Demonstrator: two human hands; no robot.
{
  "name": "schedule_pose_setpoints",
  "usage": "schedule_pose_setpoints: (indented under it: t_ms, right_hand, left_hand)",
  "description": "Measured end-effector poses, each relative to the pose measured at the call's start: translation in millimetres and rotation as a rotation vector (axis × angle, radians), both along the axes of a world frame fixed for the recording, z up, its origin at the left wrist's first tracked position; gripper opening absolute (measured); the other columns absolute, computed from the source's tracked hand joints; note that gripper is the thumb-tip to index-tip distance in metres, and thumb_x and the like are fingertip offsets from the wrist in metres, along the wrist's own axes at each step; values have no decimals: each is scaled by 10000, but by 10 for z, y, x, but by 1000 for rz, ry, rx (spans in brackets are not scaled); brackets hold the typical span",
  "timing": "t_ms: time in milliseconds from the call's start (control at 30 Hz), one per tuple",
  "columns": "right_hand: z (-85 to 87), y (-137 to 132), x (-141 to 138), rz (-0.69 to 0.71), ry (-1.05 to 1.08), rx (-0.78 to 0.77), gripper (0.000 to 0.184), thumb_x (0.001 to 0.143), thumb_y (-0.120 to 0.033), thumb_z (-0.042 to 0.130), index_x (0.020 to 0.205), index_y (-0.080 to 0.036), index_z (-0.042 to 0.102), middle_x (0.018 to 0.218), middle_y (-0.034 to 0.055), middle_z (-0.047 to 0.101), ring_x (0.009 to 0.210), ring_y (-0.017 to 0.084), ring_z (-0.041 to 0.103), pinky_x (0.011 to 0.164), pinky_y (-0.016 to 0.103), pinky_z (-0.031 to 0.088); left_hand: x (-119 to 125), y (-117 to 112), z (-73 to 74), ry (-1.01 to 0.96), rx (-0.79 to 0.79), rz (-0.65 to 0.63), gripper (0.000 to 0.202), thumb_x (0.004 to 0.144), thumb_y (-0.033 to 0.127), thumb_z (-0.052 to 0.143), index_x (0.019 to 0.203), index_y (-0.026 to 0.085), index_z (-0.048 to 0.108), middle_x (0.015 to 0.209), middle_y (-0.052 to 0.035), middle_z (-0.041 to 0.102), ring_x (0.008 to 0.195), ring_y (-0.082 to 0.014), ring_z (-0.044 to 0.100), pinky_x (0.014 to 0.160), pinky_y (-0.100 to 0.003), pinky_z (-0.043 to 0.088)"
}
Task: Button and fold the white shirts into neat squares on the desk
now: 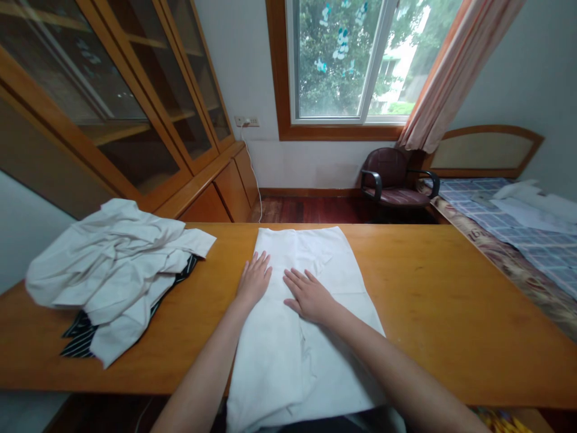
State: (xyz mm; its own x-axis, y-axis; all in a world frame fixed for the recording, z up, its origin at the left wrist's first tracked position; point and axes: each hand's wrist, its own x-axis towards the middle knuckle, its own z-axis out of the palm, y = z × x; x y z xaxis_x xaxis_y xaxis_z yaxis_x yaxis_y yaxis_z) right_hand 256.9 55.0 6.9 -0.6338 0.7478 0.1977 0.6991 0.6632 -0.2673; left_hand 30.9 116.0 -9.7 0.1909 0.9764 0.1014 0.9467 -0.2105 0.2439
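Note:
A white cloth garment (274,361), folded into a long panel, lies on the wooden table (419,288) and hangs over its near edge. What kind of garment it is, I cannot make out. My left hand (255,278) rests flat on its left border, fingers stretched toward the far end. Palm down, my right hand (309,294) lies on the middle of the cloth with the fingers extended to the left. Neither hand grips anything. Small creases run down the cloth below my right hand.
A heap of crumpled white clothes (121,258) with a dark striped piece (80,340) sits at the table's left. Beyond the table stand a glass-door cabinet (189,156), a maroon armchair (392,177) and, at right, a bed (518,222).

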Motion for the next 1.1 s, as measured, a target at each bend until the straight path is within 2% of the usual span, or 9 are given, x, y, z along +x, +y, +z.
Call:
schedule_pose_setpoints:
  t_ms: [100, 233, 500, 667, 800, 900, 1000, 1100]
  right_hand:
    - [-91, 48, 64, -83, -26, 15, 605, 1036, -475, 403, 1546, -152, 369, 1619, 109, 314, 1516, 280, 264, 1229, 537, 230]
    - [-134, 111, 278, -152, -42, 15, 571, 1032, -423, 422, 1534, -152, 396, 1610, 115, 333, 1512, 292, 272, 1219, 538, 246]
    - [-65, 111, 962, -265, -35, -42, 494, 1028, -379, 415, 1486, -208, 487, 1596, 98, 378, 1498, 286, 311, 1205, 542, 276]
    - [-105, 29, 1312, -374, -22, -97, 515, 1021, -413, 428, 1489, -206, 481, 1605, 95, 367, 1496, 293, 312, 1201, 530, 290]
    - [-157, -37, 1343, -410, -27, -94, 515, 1014, -415, 438, 1485, -213, 484, 1600, 84, 379, 1496, 289, 313, 1209, 543, 263]
    - [-175, -63, 1293, -426, -24, -63, 511, 1023, -418, 411, 1489, -223, 480, 1600, 76, 379, 1496, 286, 312, 1210, 550, 256]
    - [-185, -74, 1265, -430, -20, -40, 512, 1027, -423, 394, 1496, -232, 471, 1598, 70, 384, 1494, 280, 317, 1212, 546, 256]
    - [-202, -79, 1272, -434, -20, -31, 512, 1028, -423, 388, 1496, -233, 472, 1594, 60, 392, 1491, 279, 324, 1213, 539, 260]
  left_hand:
    - [13, -2, -1, 39, 7, -1, 528, 1038, 351, 303, 1536, 200, 395, 1633, -73, 314, 1540, -272, 205, 1237, -551, 204]
    - [38, 47, 14, 49, 9, -13, 531, 1039, 351, 291, 1538, 200, 393, 1634, -74, 310, 1537, -283, 213, 1233, -558, 210]
    - [-55, 274, 1, 33, 23, -22, 534, 1045, 384, 264, 1535, 225, 404, 1626, -80, 335, 1539, -305, 195, 1222, -595, 199]
    - [-139, 440, 36, 58, 15, 12, 526, 1045, 384, 259, 1527, 244, 417, 1630, -64, 332, 1542, -314, 177, 1222, -604, 184]
    - [-244, 585, 42, 40, 1, 4, 522, 1042, 380, 286, 1510, 205, 433, 1630, -88, 328, 1537, -329, 189, 1219, -606, 188]
    - [-316, 637, 8, -35, 24, 8, 514, 1019, 367, 364, 1466, 138, 476, 1612, -144, 352, 1517, -328, 255, 1227, -536, 236]
    - [-371, 585, -35, -157, 98, 57, 488, 970, 333, 457, 1407, 126, 524, 1554, -173, 426, 1455, -306, 383, 1209, -459, 317]
    - [-443, 443, -57, -290, 141, 87, 496, 907, 294, 535, 1380, 146, 539, 1438, -163, 525, 1369, -282, 484, 1184, -431, 368]
